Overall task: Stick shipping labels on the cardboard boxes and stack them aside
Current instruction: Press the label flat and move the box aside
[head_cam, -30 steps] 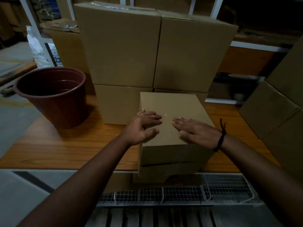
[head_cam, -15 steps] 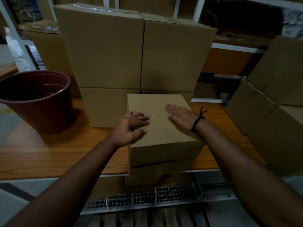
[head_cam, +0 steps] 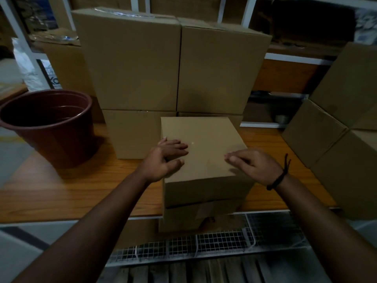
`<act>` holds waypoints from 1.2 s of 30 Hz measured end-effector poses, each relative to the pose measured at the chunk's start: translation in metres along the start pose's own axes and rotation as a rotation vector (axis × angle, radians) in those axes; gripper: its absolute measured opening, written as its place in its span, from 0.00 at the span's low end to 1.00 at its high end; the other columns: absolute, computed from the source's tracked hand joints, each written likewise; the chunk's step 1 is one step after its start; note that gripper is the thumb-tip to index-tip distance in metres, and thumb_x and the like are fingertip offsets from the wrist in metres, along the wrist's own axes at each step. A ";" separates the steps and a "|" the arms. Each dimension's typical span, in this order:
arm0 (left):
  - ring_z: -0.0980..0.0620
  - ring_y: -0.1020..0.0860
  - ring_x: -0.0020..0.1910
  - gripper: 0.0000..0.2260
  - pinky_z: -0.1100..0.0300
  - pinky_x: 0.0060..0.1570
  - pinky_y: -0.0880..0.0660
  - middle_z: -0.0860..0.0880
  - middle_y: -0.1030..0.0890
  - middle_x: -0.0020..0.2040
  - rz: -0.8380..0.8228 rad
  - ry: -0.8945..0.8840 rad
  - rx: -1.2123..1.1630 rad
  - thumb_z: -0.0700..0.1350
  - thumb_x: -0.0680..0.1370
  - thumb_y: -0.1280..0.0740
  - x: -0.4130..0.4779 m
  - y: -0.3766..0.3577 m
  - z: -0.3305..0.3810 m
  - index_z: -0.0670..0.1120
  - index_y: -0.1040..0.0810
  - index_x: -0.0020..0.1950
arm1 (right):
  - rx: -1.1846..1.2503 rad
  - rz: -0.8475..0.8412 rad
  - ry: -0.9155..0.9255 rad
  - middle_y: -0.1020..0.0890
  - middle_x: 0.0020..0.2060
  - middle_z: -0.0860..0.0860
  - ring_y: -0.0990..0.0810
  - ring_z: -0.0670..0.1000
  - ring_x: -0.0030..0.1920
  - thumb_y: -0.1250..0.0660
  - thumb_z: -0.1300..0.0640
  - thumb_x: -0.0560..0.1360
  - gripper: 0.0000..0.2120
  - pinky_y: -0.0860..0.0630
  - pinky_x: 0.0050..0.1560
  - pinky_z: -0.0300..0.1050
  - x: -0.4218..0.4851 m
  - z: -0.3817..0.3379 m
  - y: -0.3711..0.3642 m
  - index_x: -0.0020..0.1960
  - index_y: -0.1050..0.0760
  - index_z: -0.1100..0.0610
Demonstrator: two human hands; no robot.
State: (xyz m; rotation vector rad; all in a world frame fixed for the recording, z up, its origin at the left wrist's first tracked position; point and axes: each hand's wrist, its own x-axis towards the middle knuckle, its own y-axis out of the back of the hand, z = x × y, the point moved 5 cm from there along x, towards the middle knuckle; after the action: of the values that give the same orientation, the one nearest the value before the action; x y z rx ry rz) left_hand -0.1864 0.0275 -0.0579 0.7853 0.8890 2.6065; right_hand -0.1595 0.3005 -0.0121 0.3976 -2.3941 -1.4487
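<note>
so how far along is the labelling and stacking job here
Done: four boxes sit stacked two high at the back of the table, though no labels show on their near faces. In hand: the left hand rests on top of the front box, the right hand open at its right edge. Left: no label is visible on that top, and the box is not yet set aside.
</note>
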 end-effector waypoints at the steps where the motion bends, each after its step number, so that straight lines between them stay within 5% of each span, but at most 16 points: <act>1: 0.59 0.35 0.73 0.22 0.48 0.76 0.50 0.57 0.26 0.68 -0.003 0.005 -0.007 0.58 0.73 0.38 0.000 0.000 0.001 0.51 0.22 0.64 | 0.014 0.062 0.029 0.20 0.58 0.44 0.23 0.41 0.57 0.41 0.39 0.78 0.20 0.23 0.58 0.49 -0.005 0.001 0.001 0.61 0.21 0.50; 5: 0.58 0.44 0.77 0.20 0.44 0.77 0.51 0.57 0.34 0.74 -0.019 0.055 0.010 0.60 0.76 0.41 -0.004 -0.001 -0.004 0.57 0.26 0.67 | 0.039 0.281 0.010 0.31 0.68 0.43 0.32 0.45 0.67 0.37 0.37 0.73 0.23 0.30 0.64 0.52 -0.034 0.028 -0.009 0.64 0.25 0.45; 7: 0.52 0.41 0.77 0.20 0.39 0.72 0.37 0.57 0.42 0.79 0.113 0.099 -0.103 0.61 0.79 0.42 -0.014 0.000 -0.001 0.60 0.29 0.71 | 0.125 0.362 -0.063 0.37 0.72 0.45 0.36 0.48 0.70 0.30 0.39 0.71 0.25 0.32 0.63 0.50 -0.051 0.044 -0.018 0.67 0.30 0.40; 9: 0.56 0.32 0.73 0.24 0.51 0.57 0.21 0.55 0.46 0.80 0.338 0.129 -0.238 0.65 0.80 0.45 -0.031 0.001 0.008 0.58 0.34 0.74 | 0.201 0.400 -0.070 0.40 0.73 0.46 0.37 0.46 0.71 0.29 0.40 0.70 0.31 0.32 0.64 0.48 -0.063 0.052 -0.030 0.70 0.36 0.34; 11: 0.62 0.36 0.74 0.30 0.66 0.57 0.25 0.49 0.49 0.81 0.453 0.078 -0.173 0.68 0.79 0.50 -0.056 -0.008 0.018 0.56 0.42 0.78 | 0.246 0.390 -0.067 0.42 0.75 0.47 0.37 0.49 0.73 0.32 0.36 0.69 0.36 0.31 0.67 0.49 -0.068 0.055 -0.044 0.72 0.46 0.28; 14: 0.47 0.54 0.80 0.37 0.70 0.67 0.39 0.44 0.61 0.80 0.309 -0.006 -0.073 0.71 0.77 0.51 -0.099 -0.045 0.011 0.56 0.58 0.80 | 0.219 0.367 -0.098 0.45 0.77 0.52 0.39 0.60 0.75 0.33 0.36 0.70 0.43 0.31 0.68 0.57 -0.073 0.064 -0.068 0.74 0.57 0.28; 16: 0.36 0.56 0.79 0.39 0.60 0.69 0.34 0.40 0.66 0.79 0.146 -0.068 0.064 0.71 0.77 0.47 -0.125 -0.067 -0.003 0.58 0.63 0.79 | 0.179 0.333 -0.144 0.44 0.76 0.62 0.39 0.65 0.74 0.34 0.33 0.69 0.43 0.30 0.65 0.57 -0.075 0.069 -0.086 0.72 0.62 0.26; 18: 0.26 0.43 0.73 0.40 0.44 0.59 0.24 0.37 0.66 0.78 0.045 -0.110 0.233 0.66 0.77 0.39 -0.137 -0.081 -0.012 0.60 0.62 0.79 | 0.156 0.314 -0.157 0.42 0.74 0.67 0.37 0.68 0.72 0.34 0.32 0.68 0.44 0.30 0.62 0.56 -0.076 0.068 -0.096 0.70 0.64 0.24; 21: 0.30 0.22 0.59 0.47 0.55 0.45 0.19 0.32 0.58 0.78 0.041 -0.056 0.407 0.52 0.72 0.26 -0.130 -0.083 -0.016 0.61 0.57 0.80 | 0.085 0.369 -0.095 0.33 0.67 0.70 0.30 0.71 0.66 0.29 0.42 0.70 0.48 0.25 0.59 0.63 -0.068 0.062 -0.095 0.72 0.63 0.27; 25: 0.33 0.23 0.61 0.54 0.58 0.41 0.20 0.29 0.48 0.76 0.079 0.014 0.405 0.41 0.68 0.21 -0.119 -0.070 -0.013 0.61 0.55 0.80 | 0.030 0.496 -0.017 0.27 0.63 0.69 0.22 0.69 0.57 0.22 0.57 0.67 0.56 0.21 0.50 0.59 -0.061 0.042 -0.077 0.76 0.59 0.33; 28: 0.30 0.25 0.61 0.53 0.53 0.40 0.19 0.29 0.46 0.76 0.136 0.007 0.388 0.41 0.69 0.22 -0.116 -0.057 -0.001 0.63 0.55 0.79 | 0.003 0.521 0.015 0.23 0.61 0.65 0.21 0.65 0.56 0.22 0.56 0.67 0.54 0.21 0.52 0.58 -0.063 0.029 -0.057 0.77 0.57 0.36; 32: 0.42 0.29 0.65 0.35 0.51 0.52 0.20 0.30 0.45 0.77 0.219 -0.033 0.341 0.55 0.76 0.33 -0.099 -0.036 0.030 0.62 0.49 0.79 | 0.059 0.468 -0.029 0.26 0.67 0.57 0.24 0.60 0.63 0.22 0.54 0.68 0.47 0.21 0.56 0.58 -0.061 0.023 -0.018 0.77 0.48 0.41; 36: 0.47 0.31 0.68 0.32 0.59 0.53 0.22 0.37 0.40 0.77 0.270 0.009 0.232 0.61 0.75 0.35 -0.076 -0.010 0.058 0.62 0.42 0.77 | 0.087 0.474 -0.108 0.24 0.65 0.51 0.22 0.53 0.59 0.27 0.50 0.72 0.36 0.22 0.54 0.47 -0.055 0.011 0.035 0.74 0.41 0.39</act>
State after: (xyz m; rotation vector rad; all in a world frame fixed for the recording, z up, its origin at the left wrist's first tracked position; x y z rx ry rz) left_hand -0.0901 0.0318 -0.0564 1.0180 1.1781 2.7686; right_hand -0.1160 0.3464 0.0078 -0.2263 -2.4170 -1.1763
